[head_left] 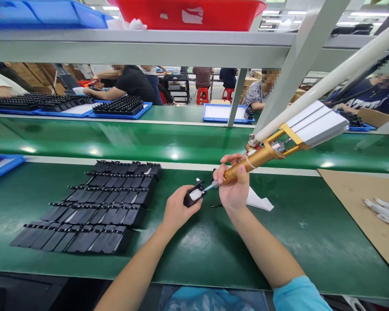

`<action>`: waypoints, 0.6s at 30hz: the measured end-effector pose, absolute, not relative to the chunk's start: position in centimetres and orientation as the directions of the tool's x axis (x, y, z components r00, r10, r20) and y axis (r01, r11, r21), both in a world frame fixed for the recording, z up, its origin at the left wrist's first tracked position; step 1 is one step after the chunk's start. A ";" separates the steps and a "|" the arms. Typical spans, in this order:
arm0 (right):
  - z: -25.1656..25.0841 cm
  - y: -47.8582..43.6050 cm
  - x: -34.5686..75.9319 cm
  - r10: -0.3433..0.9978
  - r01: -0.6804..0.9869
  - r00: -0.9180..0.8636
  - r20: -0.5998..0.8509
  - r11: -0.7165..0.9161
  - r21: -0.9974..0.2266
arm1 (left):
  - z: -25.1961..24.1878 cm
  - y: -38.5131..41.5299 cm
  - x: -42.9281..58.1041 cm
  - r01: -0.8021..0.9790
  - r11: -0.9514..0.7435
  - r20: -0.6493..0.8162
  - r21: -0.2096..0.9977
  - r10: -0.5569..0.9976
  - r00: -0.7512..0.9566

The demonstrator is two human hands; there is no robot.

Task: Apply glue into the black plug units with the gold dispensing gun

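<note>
My left hand (178,206) is closed around a small black plastic housing (188,199) with a white oval inside it. In my right hand (234,190) is a gold-coloured dispensing gun (246,166), gripped near its front end. Its pale tapered nozzle (210,186) points down to the left, its tip at the housing's right side; whether it touches cannot be made out. To the left of my hands lie several rows of similar black housings (94,216). A piece of white paper (258,200) and a thin black item (216,205) rest by my right hand.
A white tube (330,75) runs from the gun to the upper right. White gloves (384,211) lie on cardboard (353,190) at right. A blue tray (9,166) sits at far left. Overhead, a shelf (132,52) carries a red bin (214,17). People work beyond the belt (149,138).
</note>
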State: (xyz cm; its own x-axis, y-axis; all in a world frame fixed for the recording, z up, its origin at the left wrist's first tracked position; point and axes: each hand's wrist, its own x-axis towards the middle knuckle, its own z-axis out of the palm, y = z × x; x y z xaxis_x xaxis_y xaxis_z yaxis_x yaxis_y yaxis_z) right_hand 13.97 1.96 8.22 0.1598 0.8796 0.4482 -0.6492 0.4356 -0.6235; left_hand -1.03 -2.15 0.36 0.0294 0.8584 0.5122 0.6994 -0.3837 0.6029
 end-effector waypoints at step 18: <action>8.6 0.4 13.4 0.881 -0.682 0.128 0.455 0.411 -0.605 | 0.1 -2.3 0.6 0.689 -0.415 0.509 0.595 0.857 0.077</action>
